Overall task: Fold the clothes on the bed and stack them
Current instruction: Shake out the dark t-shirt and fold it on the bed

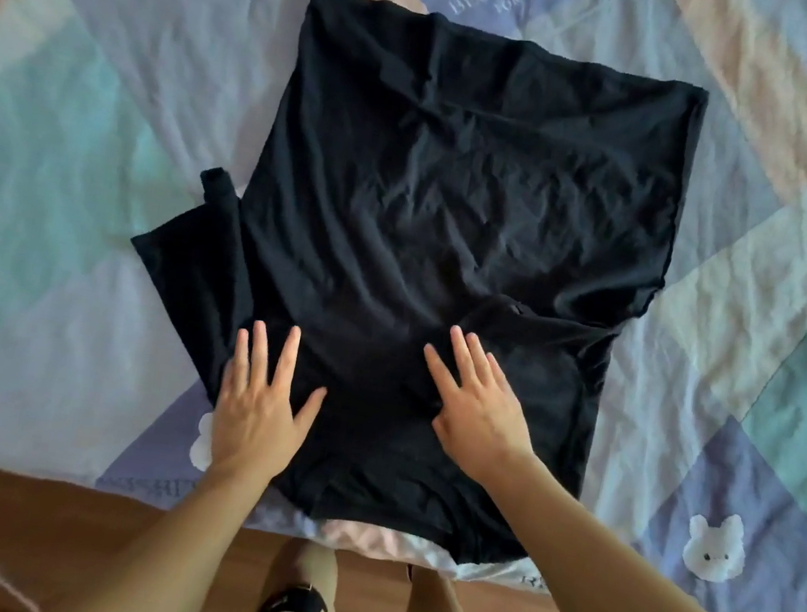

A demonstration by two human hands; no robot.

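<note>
A black T-shirt lies spread on the bed, its near end by the bed's front edge. One sleeve sticks out on the left; the right side looks folded inward. My left hand lies flat, fingers spread, on the shirt's near left part. My right hand lies flat with straight fingers on the near middle of the shirt. Neither hand grips the fabric.
The bed is covered by a pastel patchwork quilt with a white bear print at the near right. The wooden floor and my legs show below the bed's front edge.
</note>
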